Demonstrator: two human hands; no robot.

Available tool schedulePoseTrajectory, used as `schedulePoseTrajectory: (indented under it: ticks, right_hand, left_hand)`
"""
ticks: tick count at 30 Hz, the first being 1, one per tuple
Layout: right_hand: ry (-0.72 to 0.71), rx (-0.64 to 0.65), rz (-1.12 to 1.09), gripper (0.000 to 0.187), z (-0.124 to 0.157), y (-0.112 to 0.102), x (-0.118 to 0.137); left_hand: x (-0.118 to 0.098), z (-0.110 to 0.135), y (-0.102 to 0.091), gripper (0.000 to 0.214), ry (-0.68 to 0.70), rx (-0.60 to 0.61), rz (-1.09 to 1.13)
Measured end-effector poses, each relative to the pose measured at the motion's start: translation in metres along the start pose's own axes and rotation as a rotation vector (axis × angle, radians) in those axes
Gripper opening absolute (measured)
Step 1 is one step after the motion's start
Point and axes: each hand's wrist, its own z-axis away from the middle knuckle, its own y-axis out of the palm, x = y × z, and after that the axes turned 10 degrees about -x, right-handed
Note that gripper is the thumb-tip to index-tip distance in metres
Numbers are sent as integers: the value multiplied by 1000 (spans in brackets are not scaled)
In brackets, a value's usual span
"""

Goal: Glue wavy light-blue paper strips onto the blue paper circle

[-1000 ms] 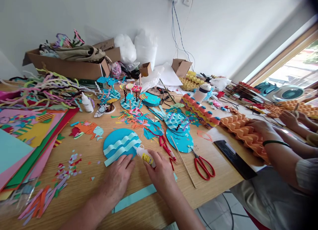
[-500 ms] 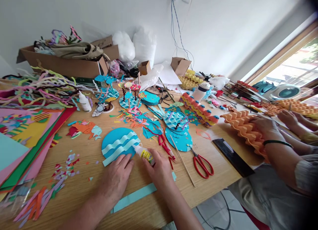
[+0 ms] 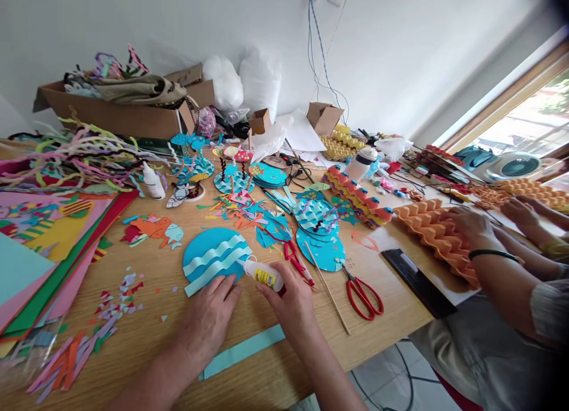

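My right hand (image 3: 292, 301) grips a small white glue bottle (image 3: 265, 276) with a yellow label. The bottle is tipped left, its nozzle at the right end of a pale blue wavy paper strip (image 3: 226, 256) on a round blue card (image 3: 207, 239). Against the card's lower edge rests my left hand (image 3: 208, 316), fingers stretched out flat beside the lowest strip. Part of the card is hidden beneath those fingers. Between my forearms lies a flat light blue paper strip (image 3: 244, 350).
Red-handled scissors (image 3: 364, 298) and a thin wooden stick (image 3: 326, 286) lie to the right, near a black tray (image 3: 415, 281). Paper fish (image 3: 155, 228) and scraps (image 3: 120, 298) are on the left. Another person's hands hold an orange egg tray (image 3: 438, 239).
My right hand and the glue bottle have shifted slightly right and up, the bottle lying flatter. My left hand stays at the card.
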Motion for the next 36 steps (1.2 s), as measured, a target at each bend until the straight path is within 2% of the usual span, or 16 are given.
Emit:
schedulePoseTrajectory:
  ticks: [3, 7, 12, 21, 27, 36]
  right_hand:
    - [7, 32, -42, 22, 1, 1, -2]
    - [7, -5, -73, 26, 4, 3, -3]
    - [70, 11, -105, 21, 6, 5, -4]
    - [63, 31, 48, 17, 4, 6, 0]
    - [55, 151, 137, 21, -1, 6, 4]
    - [-21, 191, 201, 28, 1, 7, 7]
  left_hand:
    - [0, 1, 1, 41, -12, -12, 11]
    - [0, 2, 4, 42, -32, -26, 23]
    - [-1, 2, 3, 41, -27, -16, 10]
    - [2, 0, 0, 40, -26, -16, 42]
    - [2, 1, 3, 39, 3, -35, 22]
    - [1, 1, 3, 39, 31, -104, -4]
